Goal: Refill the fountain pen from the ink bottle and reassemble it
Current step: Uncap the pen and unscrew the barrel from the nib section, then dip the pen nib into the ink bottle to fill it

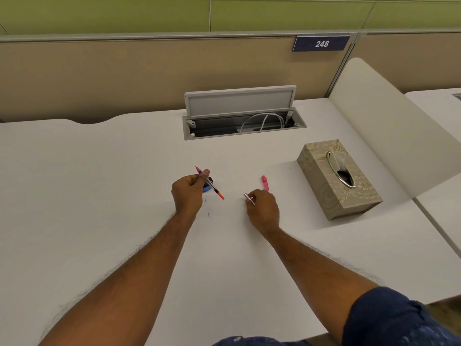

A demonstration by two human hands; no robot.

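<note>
My left hand [187, 191] pinches the front part of the fountain pen [214, 188], its pink nib end pointing away and its dark converter with an orange-red tip pointing toward the right. Behind that hand, mostly hidden, sits the ink bottle [208, 185] with a blue base and dark top. My right hand [264, 209] grips the pale pink pen barrel [248, 197], its end sticking out to the left of the fingers. The two hands are apart. A bright pink pen cap [265, 183] lies on the white desk [99, 196] just beyond my right hand.
A patterned tissue box [321, 181] stands at the right. An open cable hatch [243, 121] with white wires is set into the desk at the back. Small blue ink marks [207, 208] dot the desk near my left wrist. A curved white divider [389, 126] rises at the right.
</note>
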